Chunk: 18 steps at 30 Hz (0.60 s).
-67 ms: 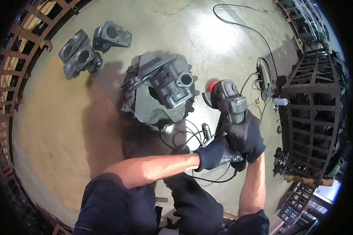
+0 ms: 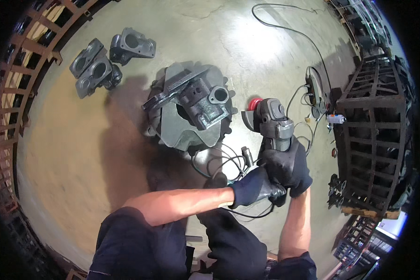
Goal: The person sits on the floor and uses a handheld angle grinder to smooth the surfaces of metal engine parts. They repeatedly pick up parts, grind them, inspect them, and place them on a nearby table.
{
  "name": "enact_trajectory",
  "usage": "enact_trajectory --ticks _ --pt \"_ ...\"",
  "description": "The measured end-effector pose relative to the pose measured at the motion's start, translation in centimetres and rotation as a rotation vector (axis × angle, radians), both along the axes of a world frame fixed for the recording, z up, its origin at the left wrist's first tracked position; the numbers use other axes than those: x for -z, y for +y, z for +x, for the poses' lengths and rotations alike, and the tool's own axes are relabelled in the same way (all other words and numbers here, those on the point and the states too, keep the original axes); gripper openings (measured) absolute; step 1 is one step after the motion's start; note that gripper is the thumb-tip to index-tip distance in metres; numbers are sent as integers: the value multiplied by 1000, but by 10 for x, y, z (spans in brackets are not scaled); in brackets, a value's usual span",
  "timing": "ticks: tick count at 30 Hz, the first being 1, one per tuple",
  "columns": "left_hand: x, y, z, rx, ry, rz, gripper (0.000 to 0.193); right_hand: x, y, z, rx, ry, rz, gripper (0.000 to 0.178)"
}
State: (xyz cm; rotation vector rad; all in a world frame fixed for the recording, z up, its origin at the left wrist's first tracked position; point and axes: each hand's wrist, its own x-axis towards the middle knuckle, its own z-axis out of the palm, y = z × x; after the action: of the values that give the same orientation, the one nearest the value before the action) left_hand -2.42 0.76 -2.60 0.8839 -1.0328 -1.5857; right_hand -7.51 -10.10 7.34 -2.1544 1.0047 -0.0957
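An angle grinder [image 2: 276, 128] with a dark guard and a red disc at its head is held in both my gloved hands, over the floor right of centre. My right hand [image 2: 288, 163] wraps round its body just behind the head. At the rear end of the tool my left hand [image 2: 259, 187] is closed on it, the arm reaching across from the left. Left of the grinder, apart from it, a dark cast metal housing [image 2: 204, 103] with a round flanged port lies tilted on a large dark notched casting [image 2: 172, 128].
More flanged castings [image 2: 98, 70] lie at the far left. A black cable [image 2: 308, 42] runs to a power strip [image 2: 315, 93] on the right. Looped cables [image 2: 221, 158] lie near my foot. A metal cage [image 2: 371, 126] with a spray can [image 2: 336, 119] beside it borders the right.
The grinder and both my hands have shifted slightly down toward me, still gripping. The castings have stayed in place.
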Motion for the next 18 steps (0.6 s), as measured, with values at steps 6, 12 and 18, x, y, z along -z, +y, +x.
enact_trajectory --ticks 6,12,18 --pt "1 19 20 -77 -179 266 46 33 23 -3 485 -256 447 33" --pt "10 23 27 -35 -522 427 42 93 25 -31 638 -774 947 50" --pt "53 33 36 -197 31 494 27 152 22 -10 570 -1040 1459 55"
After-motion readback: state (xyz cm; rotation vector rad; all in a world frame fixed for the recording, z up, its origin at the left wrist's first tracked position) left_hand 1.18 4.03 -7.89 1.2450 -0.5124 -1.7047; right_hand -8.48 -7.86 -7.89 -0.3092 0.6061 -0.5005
